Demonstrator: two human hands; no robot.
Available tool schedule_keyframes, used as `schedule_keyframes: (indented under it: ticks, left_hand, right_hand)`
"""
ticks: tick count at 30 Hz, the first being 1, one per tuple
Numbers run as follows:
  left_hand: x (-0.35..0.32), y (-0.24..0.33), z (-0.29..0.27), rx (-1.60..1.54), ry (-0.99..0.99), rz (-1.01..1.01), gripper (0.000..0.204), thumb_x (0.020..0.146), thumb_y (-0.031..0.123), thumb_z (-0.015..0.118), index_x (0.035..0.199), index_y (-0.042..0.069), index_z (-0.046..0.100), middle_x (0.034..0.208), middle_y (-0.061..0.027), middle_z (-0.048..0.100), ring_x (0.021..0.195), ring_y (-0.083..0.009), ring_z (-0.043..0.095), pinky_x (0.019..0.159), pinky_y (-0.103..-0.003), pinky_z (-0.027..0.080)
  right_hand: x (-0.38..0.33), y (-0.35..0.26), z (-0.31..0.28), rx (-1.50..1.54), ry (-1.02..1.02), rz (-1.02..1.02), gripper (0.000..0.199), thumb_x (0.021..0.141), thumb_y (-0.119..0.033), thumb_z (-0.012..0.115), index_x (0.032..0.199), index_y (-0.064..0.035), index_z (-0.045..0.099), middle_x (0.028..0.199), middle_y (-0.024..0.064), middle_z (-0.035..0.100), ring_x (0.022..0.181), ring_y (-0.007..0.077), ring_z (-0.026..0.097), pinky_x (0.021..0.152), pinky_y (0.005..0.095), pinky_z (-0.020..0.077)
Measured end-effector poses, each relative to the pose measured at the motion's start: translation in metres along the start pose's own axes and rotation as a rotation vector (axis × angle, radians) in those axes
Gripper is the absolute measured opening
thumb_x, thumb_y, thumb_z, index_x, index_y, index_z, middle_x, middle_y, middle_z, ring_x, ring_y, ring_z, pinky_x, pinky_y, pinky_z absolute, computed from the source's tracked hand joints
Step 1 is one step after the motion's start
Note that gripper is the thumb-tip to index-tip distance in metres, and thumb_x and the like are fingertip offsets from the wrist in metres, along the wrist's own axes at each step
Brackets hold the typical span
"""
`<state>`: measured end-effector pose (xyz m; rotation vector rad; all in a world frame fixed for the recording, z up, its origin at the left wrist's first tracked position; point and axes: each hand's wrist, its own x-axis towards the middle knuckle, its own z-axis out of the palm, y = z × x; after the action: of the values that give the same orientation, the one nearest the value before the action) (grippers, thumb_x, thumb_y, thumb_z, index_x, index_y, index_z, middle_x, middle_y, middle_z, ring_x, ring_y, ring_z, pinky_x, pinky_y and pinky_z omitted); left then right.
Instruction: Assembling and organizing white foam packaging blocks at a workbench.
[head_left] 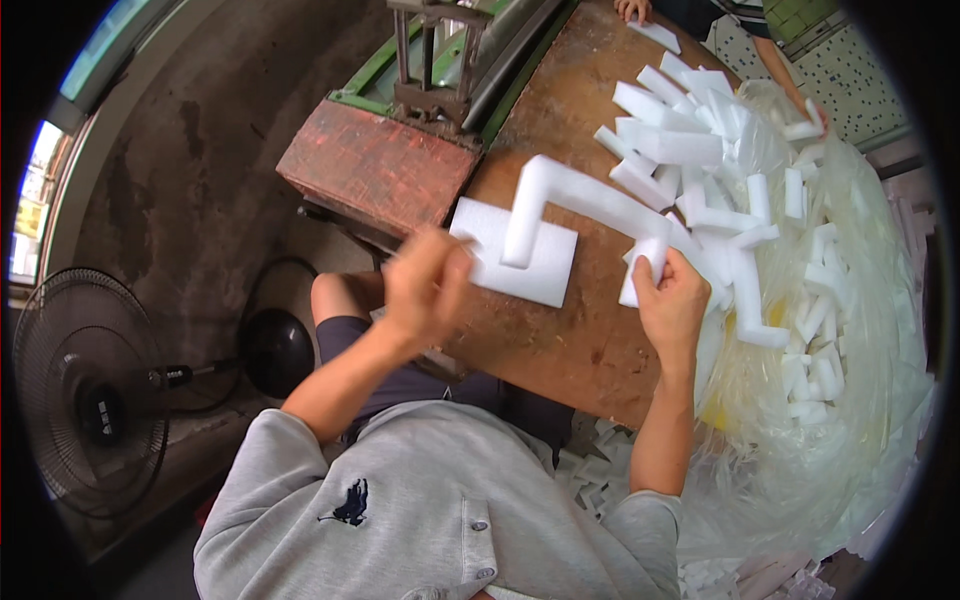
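My right hand point(674, 305) is closed on one leg of a white U-shaped foam piece point(590, 197), thumb and fingers pinching it. The opposite leg of this piece hangs over a flat white foam square point(550, 268) on the wooden table; whether they touch cannot be told. At the left edge of the square is my left hand point(430, 285), smeared by motion with its fingers curled. Whether it holds anything is unclear. To the right of my right hand, a heap of white foam pieces point(670, 140) spreads over the table point(540, 350).
A green-framed machine point(440, 60) with a reddish wooden block point(375, 165) stands at the far left. Clear plastic bags point(780, 450) of foam pieces crowd the right side. Across the table, another person's hand point(634, 10) touches foam. A fan point(95, 400) stands at left.
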<state>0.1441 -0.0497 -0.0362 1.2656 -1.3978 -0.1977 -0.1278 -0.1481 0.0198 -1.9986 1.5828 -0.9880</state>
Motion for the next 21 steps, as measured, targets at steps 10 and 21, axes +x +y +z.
schedule_keyframes:
  ticks: [10, 21]
  left_hand:
    - [0.076, -0.029, -0.009, 0.262, -0.413, -0.203, 0.038, 0.088, 0.026, 0.074, 0.105, -0.008, 0.067, 0.083, -0.0205, 0.065, 0.074, -0.0333, 0.065, 0.07, -0.042, 0.052]
    - [0.059, -0.046, -0.002, 0.338, -0.413, -0.175, 0.03, 0.088, 0.021, 0.07, 0.093, -0.008, 0.063, 0.082, -0.0215, 0.062, 0.073, -0.0376, 0.063, 0.069, -0.046, 0.051]
  right_hand:
    - [-0.008, -0.016, 0.058, -0.053, -0.127, -0.094, 0.027, 0.084, -0.013, 0.073, 0.075, 0.0045, 0.056, 0.065, 0.0161, 0.059, 0.056, 0.0305, 0.056, 0.057, 0.0424, 0.0448]
    - [-0.013, -0.004, 0.069, -0.073, -0.191, -0.059, 0.027, 0.085, -0.014, 0.072, 0.074, 0.0054, 0.056, 0.063, 0.0158, 0.058, 0.054, 0.0285, 0.053, 0.056, 0.0407, 0.0441]
